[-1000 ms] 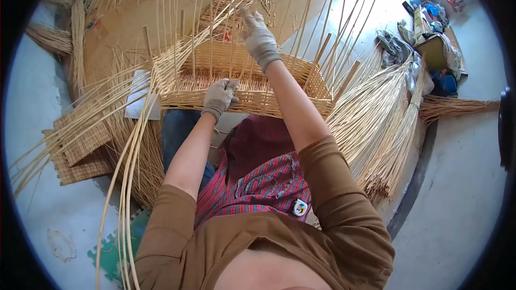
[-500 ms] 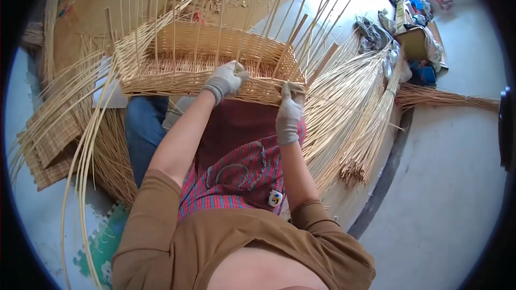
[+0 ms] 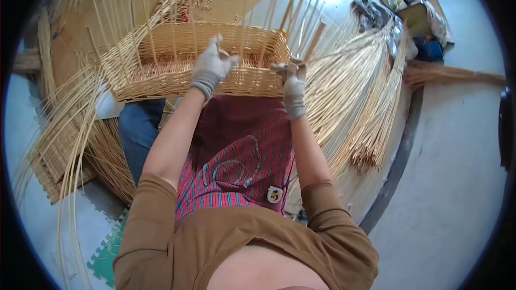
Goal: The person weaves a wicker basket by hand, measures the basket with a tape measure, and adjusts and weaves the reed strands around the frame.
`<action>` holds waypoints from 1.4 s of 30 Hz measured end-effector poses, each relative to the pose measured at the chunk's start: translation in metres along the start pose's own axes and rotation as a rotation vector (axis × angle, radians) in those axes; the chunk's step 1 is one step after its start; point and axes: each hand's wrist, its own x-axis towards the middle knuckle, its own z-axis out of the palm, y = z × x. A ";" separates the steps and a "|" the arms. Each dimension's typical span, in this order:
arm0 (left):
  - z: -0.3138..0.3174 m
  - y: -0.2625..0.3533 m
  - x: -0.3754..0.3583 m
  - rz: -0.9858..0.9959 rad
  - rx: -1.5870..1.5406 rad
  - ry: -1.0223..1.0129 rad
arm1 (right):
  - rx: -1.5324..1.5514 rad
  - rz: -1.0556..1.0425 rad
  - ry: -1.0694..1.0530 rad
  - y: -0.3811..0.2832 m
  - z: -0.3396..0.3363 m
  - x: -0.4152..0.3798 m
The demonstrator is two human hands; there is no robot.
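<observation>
A partly woven wicker basket point(image 3: 161, 88), long and rectangular, lies across my lap with thin upright rods standing out of its walls. My left hand point(image 3: 209, 71), in a pale work glove, is at the middle of the near wall. Its index finger points up and its thumb is spread away from it. At the right near corner, my gloved right hand point(image 3: 294, 88) has its fingers bent around the basket's edge. Part of that grip is hidden. Long loose weaving rods point(image 3: 80, 166) trail from the basket's left end down to the floor.
Bundles of pale rods point(image 3: 344, 102) lie on the floor to the right, beside a brown rod bundle point(image 3: 457, 73). A box with bags point(image 3: 422, 19) stands at the upper right. At lower left are a woven mat point(image 3: 51, 166) and green foam tiles point(image 3: 105, 252).
The basket has shifted slightly left in view. My left hand has loosened from the near rim and spread its fingers. My right hand stays at the right corner, a little higher.
</observation>
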 end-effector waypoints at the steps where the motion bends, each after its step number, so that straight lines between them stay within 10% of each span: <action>1: 0.004 0.010 0.001 0.249 0.215 0.282 | 0.001 -0.003 0.020 -0.002 -0.003 -0.006; 5: 0.020 0.033 0.005 0.928 0.306 0.728 | -0.146 0.047 0.035 -0.027 -0.013 -0.011; 6: 0.036 0.034 -0.003 0.826 0.377 0.490 | -0.021 0.002 0.161 -0.033 -0.026 -0.012; 8: 0.073 0.032 -0.002 -0.027 0.101 -0.108 | 0.001 -0.024 0.248 -0.040 -0.036 -0.010; 13: 0.108 -0.040 0.036 0.151 0.423 0.044 | -0.656 -0.390 -0.225 -0.066 0.034 0.088; 16: 0.105 -0.046 0.055 0.217 0.378 0.078 | -0.987 -0.488 -0.106 -0.054 0.093 0.118; 18: 0.111 -0.055 0.064 0.298 0.350 0.036 | -0.521 -0.423 -0.189 -0.072 0.079 0.081; 20: 0.100 -0.012 0.053 -0.103 0.182 -0.084 | -0.489 -0.426 -0.018 -0.048 -0.001 0.060; 22: 0.112 -0.017 0.061 -0.105 0.137 -0.069 | -1.033 -0.101 0.275 -0.053 -0.051 0.007; 25: 0.124 -0.019 0.044 -0.225 0.050 -0.120 | -0.954 -0.197 0.005 -0.078 -0.011 -0.029; 26: 0.136 -0.049 0.051 0.055 0.025 -0.012 | -0.946 -0.192 0.002 -0.057 -0.023 -0.030; 29: 0.071 -0.019 -0.014 0.659 -0.027 0.223 | -1.513 -0.174 -0.101 -0.017 -0.019 -0.004; 31: -0.016 -0.001 -0.089 0.471 0.117 0.125 | -1.311 -0.236 -0.169 -0.017 -0.025 0.003; 33: -0.108 -0.046 -0.128 0.657 0.595 0.466 | -1.246 -0.292 -0.187 -0.008 -0.024 0.004; 35: -0.174 -0.086 -0.153 0.401 0.513 0.946 | -1.285 -0.381 -0.063 -0.012 0.009 -0.013; 38: -0.238 -0.141 -0.155 0.117 0.566 1.019 | -1.159 -0.601 -0.078 -0.027 0.128 -0.068; 39: -0.244 -0.140 -0.150 0.220 0.726 0.961 | -0.895 -0.048 -0.252 0.012 0.154 -0.079; 42: -0.269 -0.141 -0.134 0.394 0.982 0.809 | -0.274 0.040 -0.559 0.046 0.291 -0.112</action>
